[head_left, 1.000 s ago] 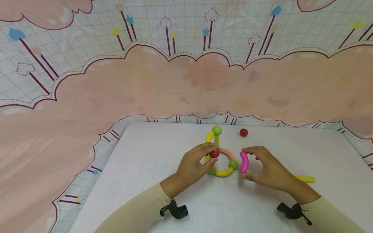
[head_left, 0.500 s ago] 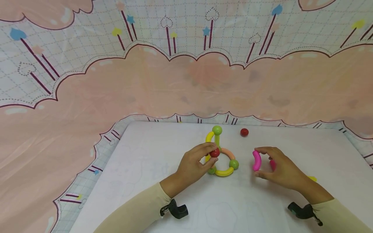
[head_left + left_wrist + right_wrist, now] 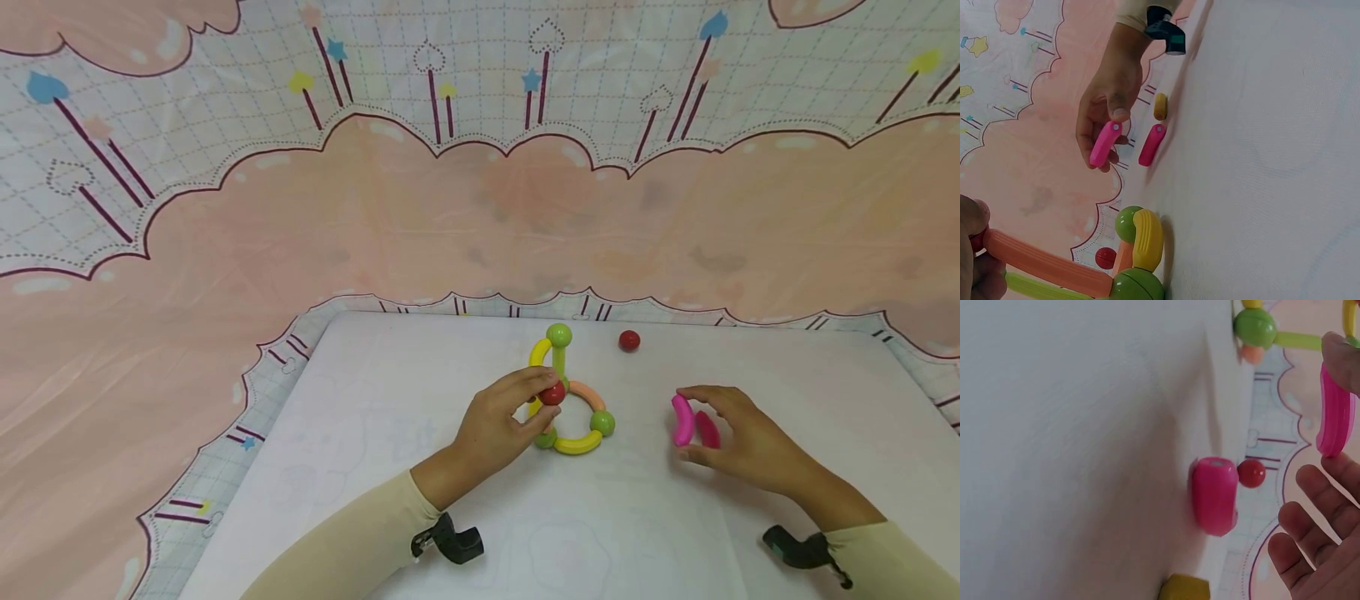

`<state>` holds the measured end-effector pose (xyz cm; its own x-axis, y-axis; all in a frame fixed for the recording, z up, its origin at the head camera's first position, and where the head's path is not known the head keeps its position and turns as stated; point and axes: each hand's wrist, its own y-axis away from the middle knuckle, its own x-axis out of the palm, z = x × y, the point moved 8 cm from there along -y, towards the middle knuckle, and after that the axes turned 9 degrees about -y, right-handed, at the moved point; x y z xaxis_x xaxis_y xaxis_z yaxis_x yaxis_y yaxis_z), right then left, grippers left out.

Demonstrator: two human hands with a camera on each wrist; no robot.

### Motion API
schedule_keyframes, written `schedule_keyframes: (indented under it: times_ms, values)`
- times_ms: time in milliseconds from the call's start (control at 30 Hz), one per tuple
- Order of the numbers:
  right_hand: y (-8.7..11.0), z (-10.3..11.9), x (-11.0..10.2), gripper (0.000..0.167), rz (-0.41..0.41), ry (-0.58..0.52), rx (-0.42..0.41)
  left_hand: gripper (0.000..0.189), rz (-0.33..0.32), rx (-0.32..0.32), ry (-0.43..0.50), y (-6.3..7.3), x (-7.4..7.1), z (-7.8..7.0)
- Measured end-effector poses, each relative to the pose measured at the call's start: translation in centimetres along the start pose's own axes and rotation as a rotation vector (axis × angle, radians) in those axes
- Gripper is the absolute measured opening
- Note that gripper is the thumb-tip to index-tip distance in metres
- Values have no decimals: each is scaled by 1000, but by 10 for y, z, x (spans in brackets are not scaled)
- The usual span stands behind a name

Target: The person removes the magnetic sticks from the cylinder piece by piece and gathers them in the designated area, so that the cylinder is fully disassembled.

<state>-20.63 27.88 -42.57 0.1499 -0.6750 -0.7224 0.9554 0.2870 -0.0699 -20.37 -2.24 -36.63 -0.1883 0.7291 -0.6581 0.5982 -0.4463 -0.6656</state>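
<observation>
Pink stick (image 3: 682, 421) pinched by right fingers (image 3: 711, 393), red ball (image 3: 552, 393) pinched by left fingers (image 3: 525, 383), second pink stick (image 3: 707, 430) on table (image 3: 375, 400)

The left hand (image 3: 487, 425) pinches the raised red ball (image 3: 552, 394); well right of it, the right hand (image 3: 753, 442) pinches, lower fingers (image 3: 1300, 520) apart.

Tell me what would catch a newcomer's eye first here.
Probably the pink curved piece, pinched in the right hand above the white table, with a second pink piece close by. Next, perhaps, the green, yellow and orange structure farther left, where the left hand pinches a red ball.
</observation>
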Motion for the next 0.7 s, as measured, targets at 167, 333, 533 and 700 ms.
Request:
schedule_keyframes:
  times_ms: [167,333,533,700]
  values:
    - [3,-9,-1,84,3,8,-8,42,3,-1,1,0,0,1]
    - [4,-18,2,83,29,8,11,42,6,-4,10,0,0,0]
    - [4,-19,3,78,13,3,-77,42,2,2,14,0,-1,-1]
    - [5,-19,4,77,-9,22,-139,42,5,3,14,0,0,0]
